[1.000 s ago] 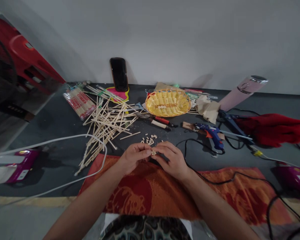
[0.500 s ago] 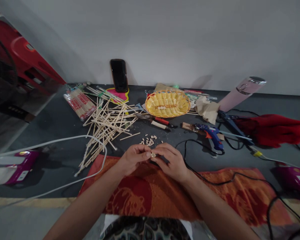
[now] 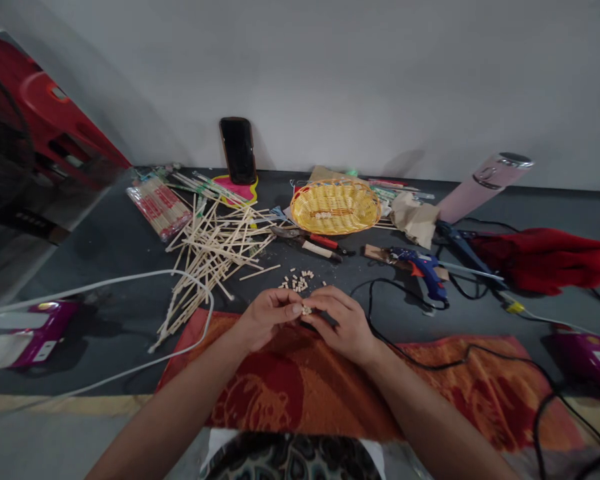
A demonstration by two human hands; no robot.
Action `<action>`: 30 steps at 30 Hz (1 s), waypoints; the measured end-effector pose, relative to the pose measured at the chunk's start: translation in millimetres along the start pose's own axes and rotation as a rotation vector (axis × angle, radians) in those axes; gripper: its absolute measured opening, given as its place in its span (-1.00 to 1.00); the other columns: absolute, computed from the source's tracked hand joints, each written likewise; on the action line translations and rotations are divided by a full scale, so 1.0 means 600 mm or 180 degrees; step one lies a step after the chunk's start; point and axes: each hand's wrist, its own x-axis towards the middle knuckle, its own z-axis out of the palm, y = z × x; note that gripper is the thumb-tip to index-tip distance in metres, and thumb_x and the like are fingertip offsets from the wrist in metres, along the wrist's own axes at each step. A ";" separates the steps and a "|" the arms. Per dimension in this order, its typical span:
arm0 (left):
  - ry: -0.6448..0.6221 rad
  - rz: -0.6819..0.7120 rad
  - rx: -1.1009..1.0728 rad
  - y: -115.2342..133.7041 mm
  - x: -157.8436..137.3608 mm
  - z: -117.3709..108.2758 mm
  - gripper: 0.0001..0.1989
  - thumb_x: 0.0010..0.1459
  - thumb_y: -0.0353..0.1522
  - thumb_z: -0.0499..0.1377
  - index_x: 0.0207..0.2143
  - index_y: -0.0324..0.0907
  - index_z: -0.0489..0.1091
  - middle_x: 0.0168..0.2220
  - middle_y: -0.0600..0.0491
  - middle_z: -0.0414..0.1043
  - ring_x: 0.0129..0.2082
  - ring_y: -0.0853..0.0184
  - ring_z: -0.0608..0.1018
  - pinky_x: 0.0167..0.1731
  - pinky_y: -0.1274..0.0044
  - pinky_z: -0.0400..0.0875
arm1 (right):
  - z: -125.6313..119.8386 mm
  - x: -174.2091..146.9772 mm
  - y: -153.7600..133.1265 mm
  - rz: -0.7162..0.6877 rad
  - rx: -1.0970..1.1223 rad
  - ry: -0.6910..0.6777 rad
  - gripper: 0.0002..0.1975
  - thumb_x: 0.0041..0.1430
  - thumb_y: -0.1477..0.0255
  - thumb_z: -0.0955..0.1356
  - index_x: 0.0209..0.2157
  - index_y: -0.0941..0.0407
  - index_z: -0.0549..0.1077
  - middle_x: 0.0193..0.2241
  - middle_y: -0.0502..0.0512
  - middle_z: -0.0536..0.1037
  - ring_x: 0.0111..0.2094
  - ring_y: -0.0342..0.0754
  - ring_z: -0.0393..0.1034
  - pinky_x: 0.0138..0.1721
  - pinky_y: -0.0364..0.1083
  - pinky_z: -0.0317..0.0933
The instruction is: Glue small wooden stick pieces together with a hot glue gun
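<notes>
Between the fingertips of my left hand (image 3: 270, 317) and my right hand (image 3: 344, 324) is a small cluster of short wooden stick pieces (image 3: 307, 310). Both hands are closed in a pinch and meet over the far edge of an orange-red towel (image 3: 330, 387). Just beyond the fingers, several loose cut stick pieces (image 3: 300, 281) lie scattered on the dark table. Long thin wooden sticks (image 3: 220, 240) are heaped to the left. Pliers with red and white handles (image 3: 323, 248) lie behind the loose pieces.
A yellow wicker basket (image 3: 336, 208) stands near the wall, with a phone (image 3: 239, 152) propped to its left. A blue glue gun (image 3: 423, 267) with a black cord lies right. Farther right are a pink flask (image 3: 485, 187) and a red cloth (image 3: 555, 260). A white cable (image 3: 130, 279) crosses the left side.
</notes>
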 end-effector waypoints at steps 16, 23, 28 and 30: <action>-0.0024 0.0075 0.0069 -0.003 0.000 -0.002 -0.82 -0.04 -0.33 0.33 -0.39 -0.27 0.51 -0.53 0.09 0.42 -0.55 0.50 0.39 -0.46 0.62 0.20 | -0.004 0.004 -0.007 0.0135 0.0196 0.0051 -0.74 0.13 0.54 0.39 -0.11 0.08 0.44 -0.26 0.12 0.51 -0.18 -0.07 0.40 -0.12 -0.06 0.34; 0.0002 0.0137 0.0090 -0.003 0.000 0.000 -0.83 -0.04 -0.33 0.34 -0.42 -0.27 0.50 -0.53 0.09 0.41 -0.56 0.53 0.34 -0.49 0.63 0.16 | -0.003 0.004 -0.008 0.0144 0.0222 0.0057 -0.76 0.14 0.52 0.38 -0.12 0.07 0.44 -0.26 0.12 0.51 -0.19 -0.07 0.41 -0.14 -0.06 0.35; -0.0050 0.0152 0.0092 -0.007 -0.001 -0.003 -0.85 -0.01 -0.35 0.32 -0.42 -0.28 0.49 -0.55 0.11 0.37 -0.57 0.53 0.33 -0.49 0.63 0.14 | -0.002 0.006 -0.009 0.0152 0.0235 0.0077 -0.77 0.15 0.52 0.38 -0.13 0.07 0.45 -0.26 0.13 0.51 -0.20 -0.07 0.41 -0.15 -0.06 0.36; -0.0042 0.0148 0.0082 -0.007 0.000 -0.002 -0.84 -0.01 -0.34 0.32 -0.42 -0.28 0.49 -0.55 0.11 0.37 -0.56 0.52 0.34 -0.48 0.62 0.16 | -0.002 0.005 -0.008 0.0149 0.0216 0.0070 -0.77 0.15 0.52 0.38 -0.13 0.08 0.45 -0.26 0.13 0.52 -0.19 -0.07 0.41 -0.14 -0.06 0.36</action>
